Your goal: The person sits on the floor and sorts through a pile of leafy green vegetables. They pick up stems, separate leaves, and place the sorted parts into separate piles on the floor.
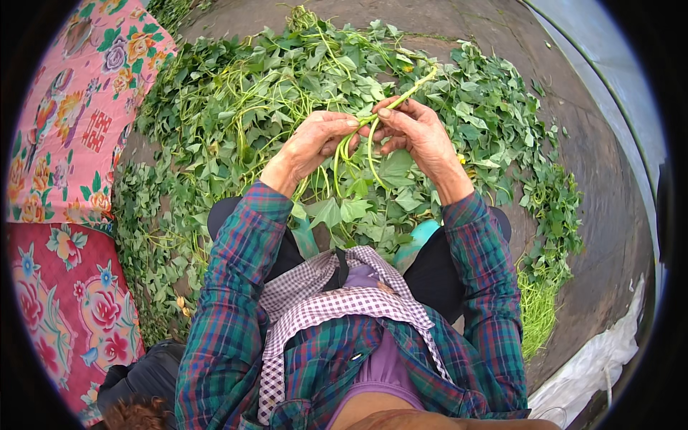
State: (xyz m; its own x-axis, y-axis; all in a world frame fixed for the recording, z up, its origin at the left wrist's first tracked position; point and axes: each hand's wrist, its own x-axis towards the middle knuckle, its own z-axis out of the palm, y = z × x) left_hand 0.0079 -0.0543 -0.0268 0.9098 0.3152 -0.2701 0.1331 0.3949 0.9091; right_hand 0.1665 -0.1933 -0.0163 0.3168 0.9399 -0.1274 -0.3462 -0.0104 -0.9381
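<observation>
Between my two hands runs a green vine stem (400,100) with thin leaf stalks (346,148) hanging from it. My left hand (317,140) pinches it at the lower end, thumb on top. Farther up the same stem, my right hand (411,131) grips it with thumb and fingers, and its pale tip points up and to the right. Lobed leaves (336,210) hang below the hands, in front of my knees. Beneath and beyond lies a wide heap of leafy green vines (258,97), probably sweet potato.
Pink floral cloth (70,161) and red floral cloth (75,290) cover the left side. At right, bare stalks (537,312) are piled on the dark floor covering (602,199). White plastic sheeting (591,371) lies lower right. Another person's dark clothing (142,376) shows at lower left.
</observation>
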